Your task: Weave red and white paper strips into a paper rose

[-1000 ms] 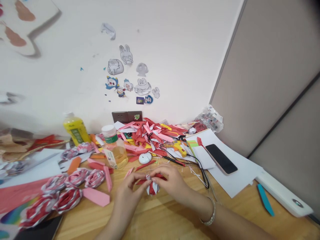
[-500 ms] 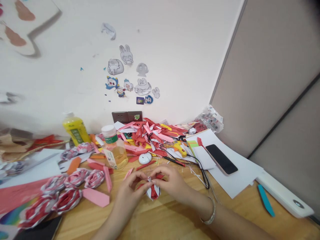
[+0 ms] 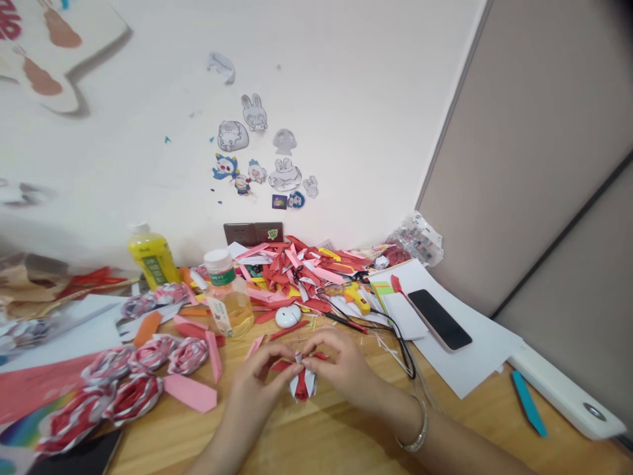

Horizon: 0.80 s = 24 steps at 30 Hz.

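Centrally, red-white paper piece (image 3: 302, 384), pinched between fingers (image 3: 287, 377)

Folded paper piece (image 3: 302, 384): red stripe between white panels. Paper rosettes (image 3: 136, 397): red or pink, swirled with white. Heaped strips (image 3: 291, 272): red and pink mostly, flecks of yellow and white. Loose strip (image 3: 192, 394): plain pink. Tall bottle (image 3: 154, 258): bright yellow, green label. Jar (image 3: 240, 309): white cap, green band, amber contents. Glue gun (image 3: 357, 298): yellow. Phone (image 3: 439, 319): black face, pale pinkish edge. Flat strip (image 3: 529, 404): teal. Bracelet (image 3: 420, 429): silvery. Desk (image 3: 306, 445): honey-brown, wood-grained.
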Tool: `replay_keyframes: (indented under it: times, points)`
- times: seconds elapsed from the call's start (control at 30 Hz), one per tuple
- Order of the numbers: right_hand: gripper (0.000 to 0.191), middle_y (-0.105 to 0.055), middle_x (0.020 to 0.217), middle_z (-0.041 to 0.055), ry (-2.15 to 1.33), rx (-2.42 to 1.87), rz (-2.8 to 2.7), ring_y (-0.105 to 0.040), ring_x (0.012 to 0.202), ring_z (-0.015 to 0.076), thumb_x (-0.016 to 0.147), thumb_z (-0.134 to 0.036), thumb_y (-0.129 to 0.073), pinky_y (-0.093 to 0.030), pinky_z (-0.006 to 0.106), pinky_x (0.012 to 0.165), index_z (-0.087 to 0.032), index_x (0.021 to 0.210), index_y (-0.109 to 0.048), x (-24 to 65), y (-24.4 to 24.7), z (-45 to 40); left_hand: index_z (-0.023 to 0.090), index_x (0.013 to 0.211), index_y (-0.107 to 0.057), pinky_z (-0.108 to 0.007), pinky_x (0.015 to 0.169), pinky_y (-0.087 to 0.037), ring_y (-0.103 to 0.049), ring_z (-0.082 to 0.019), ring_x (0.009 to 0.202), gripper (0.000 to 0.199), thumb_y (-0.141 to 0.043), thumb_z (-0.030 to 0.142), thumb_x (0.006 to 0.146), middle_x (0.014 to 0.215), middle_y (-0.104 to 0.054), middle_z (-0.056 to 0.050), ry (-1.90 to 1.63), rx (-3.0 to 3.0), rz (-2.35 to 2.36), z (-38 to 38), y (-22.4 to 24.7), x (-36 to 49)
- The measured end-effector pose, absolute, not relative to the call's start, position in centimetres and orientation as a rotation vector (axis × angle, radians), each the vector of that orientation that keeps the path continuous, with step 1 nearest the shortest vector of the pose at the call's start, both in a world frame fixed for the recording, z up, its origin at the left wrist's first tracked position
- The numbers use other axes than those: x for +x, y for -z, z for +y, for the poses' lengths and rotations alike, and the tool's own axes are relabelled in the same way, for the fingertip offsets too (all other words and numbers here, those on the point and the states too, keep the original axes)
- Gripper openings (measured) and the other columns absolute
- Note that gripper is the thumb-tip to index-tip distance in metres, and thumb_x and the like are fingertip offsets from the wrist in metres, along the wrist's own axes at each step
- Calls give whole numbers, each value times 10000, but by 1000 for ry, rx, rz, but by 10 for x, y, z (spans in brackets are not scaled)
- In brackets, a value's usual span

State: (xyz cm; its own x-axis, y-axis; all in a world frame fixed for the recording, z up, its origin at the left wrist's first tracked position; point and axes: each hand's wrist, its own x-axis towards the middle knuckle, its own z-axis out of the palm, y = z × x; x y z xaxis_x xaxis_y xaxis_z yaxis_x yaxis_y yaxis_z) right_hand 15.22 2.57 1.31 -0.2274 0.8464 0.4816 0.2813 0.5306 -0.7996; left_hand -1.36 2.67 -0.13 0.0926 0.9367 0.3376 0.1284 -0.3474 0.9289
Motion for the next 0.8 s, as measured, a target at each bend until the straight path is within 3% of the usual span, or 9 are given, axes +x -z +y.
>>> replay_keyframes:
  times: [0.8]
  points:
    - [44, -657, 788, 3, -894, -872, -1724, -596, 777, 140, 724, -161, -666, -440, 240, 718, -192, 752, -652, 153, -17, 26, 192, 702, -601, -275, 702, -477, -604, -179, 740, 83, -666, 236, 676, 726, -632, -10, -1305, 1710, 1060, 26, -4, -15]
